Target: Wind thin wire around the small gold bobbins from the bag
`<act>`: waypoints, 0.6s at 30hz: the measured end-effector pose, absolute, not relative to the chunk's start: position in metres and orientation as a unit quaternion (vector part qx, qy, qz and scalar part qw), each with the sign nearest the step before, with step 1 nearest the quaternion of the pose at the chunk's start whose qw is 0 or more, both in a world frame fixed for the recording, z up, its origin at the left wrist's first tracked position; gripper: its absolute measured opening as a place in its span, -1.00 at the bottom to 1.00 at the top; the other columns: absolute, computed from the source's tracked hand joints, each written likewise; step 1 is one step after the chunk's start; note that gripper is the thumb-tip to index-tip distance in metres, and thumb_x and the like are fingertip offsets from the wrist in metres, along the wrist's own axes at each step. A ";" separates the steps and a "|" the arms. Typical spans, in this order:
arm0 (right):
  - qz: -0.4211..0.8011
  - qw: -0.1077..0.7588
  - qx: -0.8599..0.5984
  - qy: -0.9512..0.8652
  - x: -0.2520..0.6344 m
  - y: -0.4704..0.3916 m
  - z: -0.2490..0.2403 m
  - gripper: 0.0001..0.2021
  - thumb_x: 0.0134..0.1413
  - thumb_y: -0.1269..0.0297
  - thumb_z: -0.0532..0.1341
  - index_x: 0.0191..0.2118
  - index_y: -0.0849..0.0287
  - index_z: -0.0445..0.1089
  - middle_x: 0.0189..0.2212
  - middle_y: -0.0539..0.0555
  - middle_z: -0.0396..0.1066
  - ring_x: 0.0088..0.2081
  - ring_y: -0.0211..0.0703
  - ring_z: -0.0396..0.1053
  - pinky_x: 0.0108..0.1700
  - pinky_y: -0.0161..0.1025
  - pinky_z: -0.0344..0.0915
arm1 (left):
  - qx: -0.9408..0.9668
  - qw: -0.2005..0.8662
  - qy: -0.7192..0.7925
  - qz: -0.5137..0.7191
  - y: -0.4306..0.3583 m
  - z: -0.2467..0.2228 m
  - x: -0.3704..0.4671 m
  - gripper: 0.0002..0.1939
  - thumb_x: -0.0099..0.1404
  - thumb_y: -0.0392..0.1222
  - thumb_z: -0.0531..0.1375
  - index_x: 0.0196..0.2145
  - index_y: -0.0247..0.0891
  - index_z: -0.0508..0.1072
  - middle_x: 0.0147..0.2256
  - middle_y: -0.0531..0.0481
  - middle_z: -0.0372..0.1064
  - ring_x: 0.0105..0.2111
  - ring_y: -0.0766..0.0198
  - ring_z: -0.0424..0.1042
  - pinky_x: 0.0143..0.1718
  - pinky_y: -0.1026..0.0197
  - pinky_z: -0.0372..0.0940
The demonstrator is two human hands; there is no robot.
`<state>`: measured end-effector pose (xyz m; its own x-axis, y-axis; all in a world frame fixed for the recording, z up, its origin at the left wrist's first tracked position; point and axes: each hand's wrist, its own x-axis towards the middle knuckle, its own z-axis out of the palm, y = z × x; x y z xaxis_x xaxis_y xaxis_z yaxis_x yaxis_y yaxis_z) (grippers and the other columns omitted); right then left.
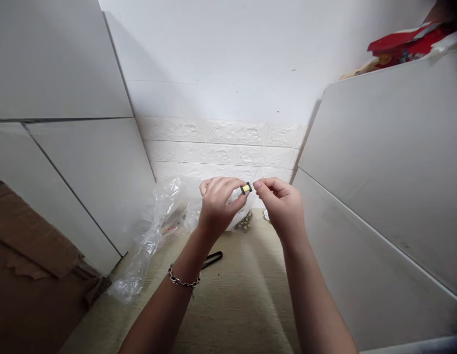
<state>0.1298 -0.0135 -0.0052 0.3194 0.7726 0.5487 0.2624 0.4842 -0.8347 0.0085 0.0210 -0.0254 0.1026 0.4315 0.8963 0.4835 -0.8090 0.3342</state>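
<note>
Between the thumb and fingertips of my left hand (219,201) is a small transformer (246,188), with a yellow-wrapped middle and black ends with pins. My right hand (282,199) is closed in a pinch just right of the pins; whatever its fingertips hold is too small to make out. Below the hands, several similar yellow-and-black parts (245,222) lie in a heap by the clear plastic. A black tool with a rounded end, perhaps tweezers (213,259), lies on the cloth-like surface, partly hidden by my left forearm.
Clear plastic bags (151,241) spread along the left of the surface (246,290). A small white item (266,215) sits behind my right wrist. Pale panels (379,147) flank both sides, with a white brick-patterned wall (221,142) behind. Torn cardboard (33,236) stands at left.
</note>
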 end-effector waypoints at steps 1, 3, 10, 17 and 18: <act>0.193 0.662 -0.472 -0.549 0.130 -0.014 -0.005 -0.85 -0.17 0.23 0.20 -0.52 0.22 0.39 -0.61 -0.03 0.35 -0.56 -0.36 0.23 -0.53 -0.37 0.18 | -0.743 0.027 -0.307 -0.594 0.021 -0.026 0.008 -0.88 0.09 -0.24 0.14 -0.38 -0.08 0.42 -0.35 0.06 0.43 -0.30 0.20 0.31 -0.13 0.14 -0.05; 0.192 0.657 -0.477 -0.552 0.130 -0.013 -0.006 -0.85 -0.16 0.23 0.18 -0.52 0.21 0.37 -0.61 -0.04 0.33 -0.58 -0.38 0.20 -0.54 -0.38 0.16 | -0.743 0.031 -0.304 -0.595 0.021 -0.026 0.009 -0.88 0.09 -0.24 0.14 -0.38 -0.08 0.42 -0.35 0.06 0.43 -0.29 0.20 0.31 -0.14 0.14 -0.05; 0.084 0.615 -0.475 -0.624 0.135 -0.015 -0.007 -0.91 -0.10 0.33 0.11 -0.54 0.16 0.27 -0.55 -0.06 0.32 -0.45 -0.32 0.26 -0.40 -0.32 0.19 | -0.756 0.091 -0.317 -0.565 0.020 -0.026 0.009 -0.92 0.12 -0.22 0.11 -0.38 -0.12 0.38 -0.35 0.05 0.43 -0.30 0.22 0.33 -0.16 0.14 -0.03; 0.005 0.588 -0.466 -0.662 0.138 -0.021 -0.004 -0.87 -0.03 0.27 0.13 -0.51 0.15 0.30 -0.53 -0.06 0.33 -0.45 -0.34 0.27 -0.35 -0.34 0.19 | -0.749 0.124 -0.307 -0.574 0.019 -0.027 0.011 -0.93 0.10 -0.27 0.14 -0.40 -0.17 0.37 -0.38 0.07 0.43 -0.32 0.27 0.35 -0.19 0.16 0.01; 0.003 0.587 -0.464 -0.663 0.139 -0.021 -0.004 -0.87 -0.02 0.27 0.12 -0.50 0.15 0.31 -0.53 -0.06 0.33 -0.44 -0.34 0.27 -0.34 -0.34 0.19 | -0.747 0.126 -0.304 -0.578 0.019 -0.026 0.011 -0.93 0.09 -0.28 0.15 -0.40 -0.18 0.37 -0.39 0.08 0.43 -0.33 0.28 0.35 -0.20 0.16 0.02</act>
